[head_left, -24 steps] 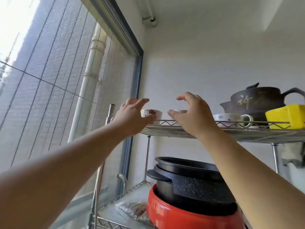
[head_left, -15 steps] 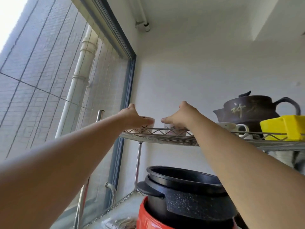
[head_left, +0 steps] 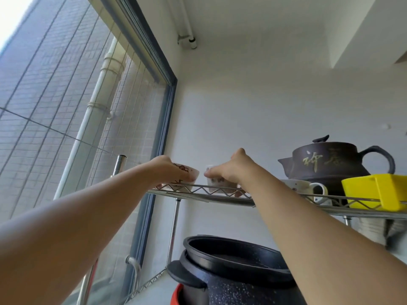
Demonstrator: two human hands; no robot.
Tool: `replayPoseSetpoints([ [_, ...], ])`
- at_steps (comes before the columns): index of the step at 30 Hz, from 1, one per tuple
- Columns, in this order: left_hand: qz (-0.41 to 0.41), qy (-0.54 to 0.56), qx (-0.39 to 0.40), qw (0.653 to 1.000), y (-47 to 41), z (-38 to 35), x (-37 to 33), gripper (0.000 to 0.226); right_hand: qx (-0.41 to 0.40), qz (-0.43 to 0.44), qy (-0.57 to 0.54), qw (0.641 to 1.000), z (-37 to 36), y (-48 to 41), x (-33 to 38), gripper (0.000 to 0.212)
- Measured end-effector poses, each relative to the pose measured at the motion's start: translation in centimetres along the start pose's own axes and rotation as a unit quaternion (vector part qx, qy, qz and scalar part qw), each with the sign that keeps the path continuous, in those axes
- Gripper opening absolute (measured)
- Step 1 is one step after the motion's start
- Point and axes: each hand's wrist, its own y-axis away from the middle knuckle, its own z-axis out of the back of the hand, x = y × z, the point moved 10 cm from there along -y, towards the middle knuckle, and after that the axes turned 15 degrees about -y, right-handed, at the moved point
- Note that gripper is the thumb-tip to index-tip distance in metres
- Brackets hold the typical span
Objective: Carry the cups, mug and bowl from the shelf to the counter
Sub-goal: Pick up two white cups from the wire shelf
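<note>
Two small white cups stand on the top wire shelf. My left hand is closed around the left cup, which has a red-brown pattern. The right cup, also patterned, is gripped from above by my right hand. Both cups still rest on the shelf. Further right sits a white mug with a handle, partly behind my right forearm. No bowl is visible.
A dark clay teapot and a yellow plastic box stand on the shelf's right part. Below it a black speckled pot sits in a red base. A large window fills the left side, and a steel shelf post rises beside it.
Both hands have reached onto the shelf and closed over the two cups; earlier their fingers were spread open in front of it. The camera now tilts further up.
</note>
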Motion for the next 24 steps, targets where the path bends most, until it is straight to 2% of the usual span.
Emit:
replayPoseSetpoints([
  [3, -0.043, 0.123, -0.021, 0.991, 0.7, 1.3, -0.6, 0.073, -0.032, 0.044, -0.107, 0.993, 1.0, -0.1, 0.6, 0.091],
  [7, -0.115, 0.261, -0.066, 0.956, 2.4, 3.9, -1.8, 0.047, -0.07, 0.11, -0.212, 0.968, 2.7, 1.0, 1.9, 0.108],
  [8, -0.131, 0.286, -0.073, 0.947, 3.0, 4.4, -2.3, 0.042, -0.076, 0.126, -0.241, 0.959, 3.2, 1.7, 2.2, 0.106],
  [9, -0.145, 0.313, -0.076, 0.935, 3.7, 4.8, -2.6, 0.037, -0.074, 0.144, -0.279, 0.947, 3.7, 2.4, 2.6, 0.095],
  [11, -0.177, 0.369, -0.067, 0.91, 5.6, 5.3, -3.5, 0.027, -0.057, 0.18, -0.346, 0.919, 4.7, 4.1, 3.5, 0.058],
  [12, -0.197, 0.39, -0.056, 0.898, 6.7, 5.2, -4.1, 0.022, -0.047, 0.193, -0.369, 0.908, 5.3, 5.1, 3.8, 0.047],
  [14, -0.238, 0.42, -0.024, 0.875, 9.3, 4.7, -5.0, 0.012, -0.02, 0.208, -0.417, 0.885, 6.2, 7.3, 4.0, 0.041],
  [16, -0.261, 0.458, 0.006, 0.85, 11.8, 3.5, -5.2, 0.014, -0.002, 0.207, -0.457, 0.865, 7.1, 9.9, 3.4, 0.049],
  [17, -0.261, 0.479, 0.016, 0.838, 12.8, 2.7, -4.9, 0.022, 0.005, 0.201, -0.466, 0.862, 7.4, 11.3, 2.8, 0.062],
  [19, -0.252, 0.514, 0.033, 0.819, 14.8, 0.7, -4.1, 0.033, 0.017, 0.191, -0.456, 0.869, 7.7, 14.4, 1.1, 0.086],
  [20, -0.251, 0.529, 0.044, 0.81, 15.8, -0.5, -3.8, 0.03, 0.018, 0.185, -0.443, 0.877, 7.8, 15.9, 0.0, 0.091],
  [22, -0.254, 0.549, 0.071, 0.793, 17.9, -3.1, -3.1, 0.02, 0.027, 0.169, -0.428, 0.887, 7.9, 18.8, -2.7, 0.087],
  [24, -0.253, 0.559, 0.103, 0.783, 20.1, -6.0, -2.4, 0.031, 0.032, 0.147, -0.415, 0.897, 7.8, 22.0, -5.9, 0.072],
])
